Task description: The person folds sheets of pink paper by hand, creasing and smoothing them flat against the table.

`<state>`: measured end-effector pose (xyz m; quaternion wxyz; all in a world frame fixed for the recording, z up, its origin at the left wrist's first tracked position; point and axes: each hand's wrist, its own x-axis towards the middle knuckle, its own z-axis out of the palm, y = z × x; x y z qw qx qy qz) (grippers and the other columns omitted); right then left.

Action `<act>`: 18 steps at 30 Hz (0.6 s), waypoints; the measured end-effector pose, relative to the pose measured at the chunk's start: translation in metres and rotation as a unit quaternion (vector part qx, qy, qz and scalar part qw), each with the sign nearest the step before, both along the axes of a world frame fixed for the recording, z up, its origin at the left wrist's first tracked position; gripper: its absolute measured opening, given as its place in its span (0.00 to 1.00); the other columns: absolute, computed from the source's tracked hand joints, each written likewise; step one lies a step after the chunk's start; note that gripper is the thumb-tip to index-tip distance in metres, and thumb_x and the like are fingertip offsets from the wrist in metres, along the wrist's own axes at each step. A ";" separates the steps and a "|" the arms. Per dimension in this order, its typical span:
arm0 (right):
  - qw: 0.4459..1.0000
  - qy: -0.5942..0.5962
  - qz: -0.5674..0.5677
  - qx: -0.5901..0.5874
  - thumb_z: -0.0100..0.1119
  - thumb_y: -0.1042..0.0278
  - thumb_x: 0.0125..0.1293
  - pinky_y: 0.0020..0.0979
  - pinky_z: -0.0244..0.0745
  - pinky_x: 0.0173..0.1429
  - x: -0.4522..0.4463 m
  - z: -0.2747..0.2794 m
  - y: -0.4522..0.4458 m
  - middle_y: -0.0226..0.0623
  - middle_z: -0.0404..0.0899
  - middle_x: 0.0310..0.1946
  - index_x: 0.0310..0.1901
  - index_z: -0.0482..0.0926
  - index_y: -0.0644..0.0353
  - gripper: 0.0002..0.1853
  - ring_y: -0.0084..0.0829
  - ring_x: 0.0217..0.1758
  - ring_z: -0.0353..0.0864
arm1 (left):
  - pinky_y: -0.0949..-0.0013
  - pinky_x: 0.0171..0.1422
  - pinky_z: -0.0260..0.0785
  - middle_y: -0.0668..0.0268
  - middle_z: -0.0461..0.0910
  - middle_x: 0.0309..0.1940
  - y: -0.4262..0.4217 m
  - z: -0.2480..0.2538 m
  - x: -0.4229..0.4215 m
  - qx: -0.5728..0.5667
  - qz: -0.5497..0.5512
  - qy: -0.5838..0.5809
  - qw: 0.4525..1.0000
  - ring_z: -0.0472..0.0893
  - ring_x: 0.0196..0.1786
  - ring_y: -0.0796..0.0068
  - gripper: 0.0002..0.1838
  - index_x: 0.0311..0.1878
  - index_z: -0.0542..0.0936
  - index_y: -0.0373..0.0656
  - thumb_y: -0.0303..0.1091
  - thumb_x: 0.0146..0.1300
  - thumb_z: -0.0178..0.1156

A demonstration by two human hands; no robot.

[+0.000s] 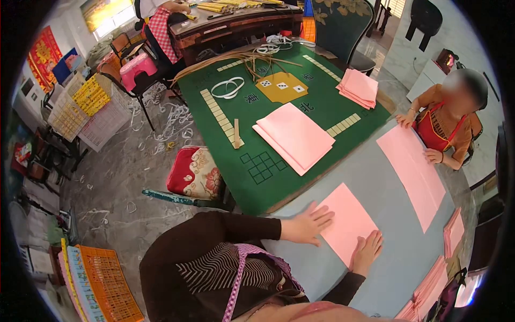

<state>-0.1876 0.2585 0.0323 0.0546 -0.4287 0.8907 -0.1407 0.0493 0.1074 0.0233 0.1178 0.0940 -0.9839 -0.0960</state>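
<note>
A folded pink sheet [347,222] lies on the grey table under my hands. My left hand [308,224] is spread flat, its fingertips on the sheet's left edge. Near the sheet's lower right edge, my right hand [367,251] rests palm down with its fingers stretched out. Neither hand grips anything. Beyond them, a stack of folded pink sheets [294,137] sits on the green mat [244,188].
Across the grey table [370,182], a co-worker [448,118] has both hands at a long pink sheet [413,172]. More pink stacks [429,287] lie at the lower right. A red-seated chair [194,174] stands left of the mat. Another person [158,27] is at the far desk.
</note>
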 end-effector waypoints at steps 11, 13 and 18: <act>1.000 0.019 -0.009 0.016 0.41 0.50 0.74 0.48 0.31 0.80 -0.005 -0.008 0.001 0.43 0.47 0.78 0.74 0.54 0.61 0.34 0.44 0.81 0.40 | 0.31 0.74 0.40 0.48 0.51 0.76 -0.020 0.005 0.036 0.021 0.068 -0.035 0.997 0.49 0.78 0.46 0.46 0.72 0.58 0.32 0.63 0.65 0.52; 1.000 0.016 -0.009 0.017 0.41 0.49 0.74 0.48 0.31 0.80 -0.005 -0.007 0.001 0.43 0.47 0.78 0.74 0.54 0.60 0.34 0.44 0.82 0.40 | 0.32 0.74 0.41 0.47 0.51 0.76 -0.021 0.008 0.035 0.022 0.067 -0.041 0.997 0.49 0.78 0.46 0.46 0.72 0.58 0.32 0.63 0.65 0.52; 0.999 0.007 -0.028 0.045 0.43 0.51 0.73 0.50 0.29 0.80 -0.009 -0.006 0.006 0.40 0.46 0.78 0.75 0.52 0.61 0.35 0.44 0.82 0.39 | 0.32 0.74 0.41 0.47 0.51 0.75 -0.021 0.010 0.036 0.013 0.062 -0.046 0.997 0.49 0.78 0.45 0.46 0.72 0.59 0.32 0.63 0.64 0.52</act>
